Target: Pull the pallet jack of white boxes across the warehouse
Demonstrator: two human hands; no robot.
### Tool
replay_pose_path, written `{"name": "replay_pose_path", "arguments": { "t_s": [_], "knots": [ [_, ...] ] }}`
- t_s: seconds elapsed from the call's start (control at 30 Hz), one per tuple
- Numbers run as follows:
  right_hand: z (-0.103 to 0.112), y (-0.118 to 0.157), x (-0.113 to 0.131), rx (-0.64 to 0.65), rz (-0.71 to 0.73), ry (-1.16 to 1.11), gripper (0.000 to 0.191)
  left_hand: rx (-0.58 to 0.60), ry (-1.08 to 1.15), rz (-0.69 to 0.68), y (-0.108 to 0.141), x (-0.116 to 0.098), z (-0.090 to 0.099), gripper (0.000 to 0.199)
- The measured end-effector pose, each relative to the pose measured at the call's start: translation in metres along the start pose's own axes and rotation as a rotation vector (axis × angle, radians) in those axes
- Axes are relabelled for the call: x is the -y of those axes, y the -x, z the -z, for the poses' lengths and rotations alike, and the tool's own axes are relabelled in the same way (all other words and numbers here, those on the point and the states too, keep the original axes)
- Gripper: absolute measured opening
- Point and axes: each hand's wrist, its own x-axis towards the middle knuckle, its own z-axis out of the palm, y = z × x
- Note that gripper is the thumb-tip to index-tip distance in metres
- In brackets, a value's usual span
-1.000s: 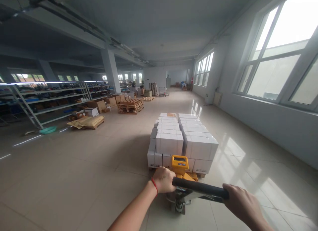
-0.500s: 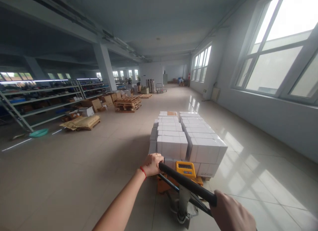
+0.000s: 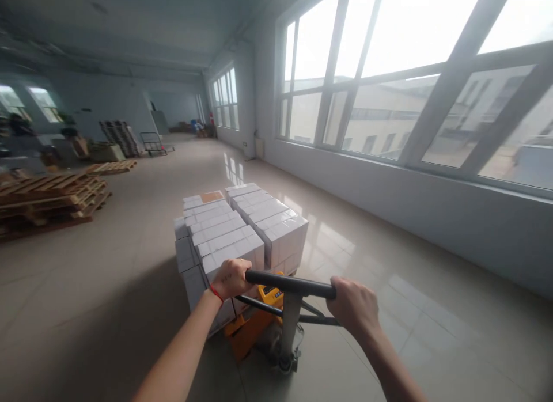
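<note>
A black handlebar (image 3: pixel 291 284) of an orange pallet jack (image 3: pixel 248 334) runs across the lower middle. My left hand (image 3: pixel 233 278), with a red cord at the wrist, is wrapped round its left end. Round the right end my right hand (image 3: pixel 356 301) is closed. Beyond the bar, white cartons (image 3: pixel 233 246) stand in two stacked rows on the jack. A yellow display unit (image 3: pixel 271 295) sits behind the bar, partly hidden by it.
Wooden pallets (image 3: pixel 52 200) are piled on the left, with a flat pallet (image 3: pixel 112 167) and a wheeled cart (image 3: pixel 153 144) farther back. A wall with large windows (image 3: pixel 380 114) runs along the right.
The view has turned right, so the pallets and cart now show farther left. The cartons and jack have shifted left in view, and the handlebar lies more level. Both hands keep their hold.
</note>
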Motion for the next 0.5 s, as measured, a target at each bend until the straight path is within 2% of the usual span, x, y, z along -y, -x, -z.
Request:
{"name": "replay_pose_path", "arguments": {
  "t_s": [0.3,0.4,0.5],
  "knots": [
    [-0.020,-0.125,-0.016,-0.089,0.006,0.034,0.016,0.031,-0.041,0.044,-0.119,0.029,-0.015,0.026],
    [-0.026,-0.153,-0.017,-0.063,-0.007,0.045,0.016,0.059,-0.041,0.040,-0.146,0.040,-0.023,0.026],
    [-0.031,-0.168,-0.015,-0.036,-0.029,0.072,0.016,0.086,0.004,0.010,-0.159,0.049,-0.030,0.027]
  ]
}}
